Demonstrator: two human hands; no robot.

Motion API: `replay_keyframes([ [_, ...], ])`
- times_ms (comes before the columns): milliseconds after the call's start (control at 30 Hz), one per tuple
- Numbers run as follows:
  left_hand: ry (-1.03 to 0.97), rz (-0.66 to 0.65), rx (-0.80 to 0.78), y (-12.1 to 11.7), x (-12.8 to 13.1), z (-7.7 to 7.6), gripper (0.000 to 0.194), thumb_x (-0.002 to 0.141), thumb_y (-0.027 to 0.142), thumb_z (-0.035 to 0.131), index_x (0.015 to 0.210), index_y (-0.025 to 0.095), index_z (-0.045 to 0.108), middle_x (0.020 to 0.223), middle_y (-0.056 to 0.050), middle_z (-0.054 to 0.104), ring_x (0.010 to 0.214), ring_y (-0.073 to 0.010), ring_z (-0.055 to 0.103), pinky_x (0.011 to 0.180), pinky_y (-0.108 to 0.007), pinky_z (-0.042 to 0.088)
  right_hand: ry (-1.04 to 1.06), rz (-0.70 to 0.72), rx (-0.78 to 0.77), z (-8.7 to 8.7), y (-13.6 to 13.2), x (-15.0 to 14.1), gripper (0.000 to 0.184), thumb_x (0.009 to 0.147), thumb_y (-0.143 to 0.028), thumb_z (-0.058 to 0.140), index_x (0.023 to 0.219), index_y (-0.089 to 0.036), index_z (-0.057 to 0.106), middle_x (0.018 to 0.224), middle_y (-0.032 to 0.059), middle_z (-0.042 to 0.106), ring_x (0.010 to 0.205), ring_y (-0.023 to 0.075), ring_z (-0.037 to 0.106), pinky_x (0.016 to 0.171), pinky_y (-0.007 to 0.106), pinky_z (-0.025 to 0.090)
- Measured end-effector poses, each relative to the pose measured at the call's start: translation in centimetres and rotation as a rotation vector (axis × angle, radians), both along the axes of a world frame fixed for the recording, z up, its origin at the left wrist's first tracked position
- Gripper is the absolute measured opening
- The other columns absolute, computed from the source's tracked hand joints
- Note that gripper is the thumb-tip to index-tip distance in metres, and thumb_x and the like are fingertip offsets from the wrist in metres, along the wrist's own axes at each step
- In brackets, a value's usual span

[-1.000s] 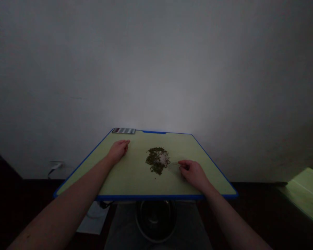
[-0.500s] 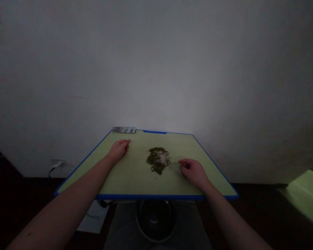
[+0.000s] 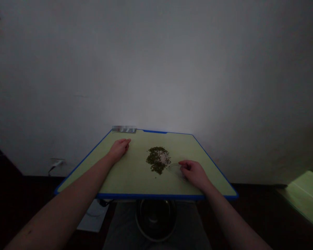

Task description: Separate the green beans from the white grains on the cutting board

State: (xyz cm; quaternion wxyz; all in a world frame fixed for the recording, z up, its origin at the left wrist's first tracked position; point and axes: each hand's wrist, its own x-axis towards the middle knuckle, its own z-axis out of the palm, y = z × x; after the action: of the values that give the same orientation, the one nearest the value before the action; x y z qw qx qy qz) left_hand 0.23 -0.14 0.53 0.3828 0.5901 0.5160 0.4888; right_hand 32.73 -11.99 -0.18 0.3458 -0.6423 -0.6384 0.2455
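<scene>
On the pale yellow-green table (image 3: 135, 180) lies a loose pile of small green beans or grains (image 3: 153, 158), with a patch of whitish grains (image 3: 163, 158) on its right side. To the right of the pile, my right hand (image 3: 194, 172) pinches a clear, see-through piece with a curved rim (image 3: 174, 166); its full shape is hard to make out in the dim light. My left hand (image 3: 118, 150) rests on the table left of the pile, fingers curled in, nothing visible in it. A stray grain (image 3: 155, 177) sits in front of the pile.
A phone-like flat object (image 3: 125, 130), partly blurred out, lies at the table's back left corner. Below the front edge, a metal bowl (image 3: 156, 238) is at my lap. A wall (image 3: 156, 69) rises behind the table; a plug with a cable (image 3: 56, 164) is at left.
The view has shifted slightly. My right hand and the clear piece stir only a little beside the pile; my left hand stays in place.
</scene>
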Motion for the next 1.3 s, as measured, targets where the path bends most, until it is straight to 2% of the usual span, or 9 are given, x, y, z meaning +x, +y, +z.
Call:
replay_keyframes([
  [233, -0.012, 0.008, -0.013, -0.2, 0.1, 0.3, 0.039, 0.073, 0.045, 0.048, 0.044, 0.020, 0.041, 0.033, 0.005, 0.035, 0.033, -0.0089, 0.031, 0.041, -0.025, 0.025, -0.012, -0.039, 0.023, 0.0, -0.2, 0.0, 0.032, 0.068, -0.018, 0.050, 0.096, -0.013, 0.064, 0.066, 0.0016, 0.065, 0.052, 0.0116, 0.056, 0.052, 0.022, 0.042],
  [467, -0.005, 0.008, -0.021, -0.4, 0.2, 0.4, 0.038, 0.073, 0.044, 0.047, 0.044, 0.020, 0.041, 0.034, 0.005, 0.035, 0.034, -0.0093, 0.031, 0.040, -0.025, 0.025, -0.030, 0.024, 0.045, 0.0, 0.1, -1.3, 0.032, 0.069, -0.020, 0.051, 0.097, -0.014, 0.065, 0.067, 0.0018, 0.066, 0.054, 0.0123, 0.057, 0.053, 0.023, 0.043],
  [700, -0.019, 0.003, -0.012, -0.2, 0.1, 0.1, 0.038, 0.074, 0.044, 0.047, 0.045, 0.020, 0.042, 0.034, 0.005, 0.035, 0.033, -0.0089, 0.031, 0.040, -0.025, 0.026, -0.026, -0.124, 0.106, -0.2, 0.4, 0.2, 0.032, 0.070, -0.023, 0.049, 0.097, -0.013, 0.065, 0.062, 0.0013, 0.064, 0.052, 0.0126, 0.056, 0.053, 0.023, 0.043],
  [867, 0.023, 0.017, 0.002, -0.7, 0.2, 0.6, 0.038, 0.074, 0.042, 0.046, 0.044, 0.019, 0.040, 0.033, 0.005, 0.035, 0.033, -0.0087, 0.032, 0.042, -0.025, 0.026, -0.045, -0.066, 0.062, -0.5, 0.4, -0.1, 0.031, 0.069, -0.019, 0.048, 0.094, -0.013, 0.065, 0.065, 0.0020, 0.065, 0.053, 0.0122, 0.056, 0.055, 0.023, 0.043],
  [1000, -0.018, -0.009, 0.006, -0.3, 0.1, 0.3, 0.039, 0.074, 0.043, 0.046, 0.044, 0.019, 0.040, 0.034, 0.005, 0.035, 0.034, -0.0084, 0.031, 0.041, -0.025, 0.025, -0.012, -0.028, 0.036, -0.1, -0.3, -1.1, 0.031, 0.068, -0.018, 0.050, 0.094, -0.013, 0.065, 0.068, 0.0027, 0.066, 0.053, 0.0122, 0.056, 0.054, 0.023, 0.043],
  [1133, -0.034, -0.016, 0.007, 0.3, 0.0, -0.2, 0.038, 0.073, 0.045, 0.049, 0.045, 0.019, 0.042, 0.035, 0.006, 0.035, 0.034, -0.0085, 0.032, 0.041, -0.025, 0.025, 0.026, -0.032, 0.012, 0.1, -0.9, -1.3, 0.031, 0.068, -0.018, 0.049, 0.095, -0.012, 0.064, 0.067, 0.0028, 0.065, 0.053, 0.0124, 0.056, 0.052, 0.023, 0.042],
  [1300, -0.020, -0.002, -0.008, 0.2, 0.0, -0.1, 0.039, 0.073, 0.045, 0.048, 0.044, 0.019, 0.042, 0.034, 0.005, 0.035, 0.034, -0.0084, 0.031, 0.041, -0.025, 0.025, -0.013, -0.052, 0.024, 0.0, -0.9, -1.3, 0.031, 0.068, -0.020, 0.050, 0.095, -0.014, 0.065, 0.070, 0.0026, 0.066, 0.054, 0.0121, 0.057, 0.053, 0.023, 0.042],
])
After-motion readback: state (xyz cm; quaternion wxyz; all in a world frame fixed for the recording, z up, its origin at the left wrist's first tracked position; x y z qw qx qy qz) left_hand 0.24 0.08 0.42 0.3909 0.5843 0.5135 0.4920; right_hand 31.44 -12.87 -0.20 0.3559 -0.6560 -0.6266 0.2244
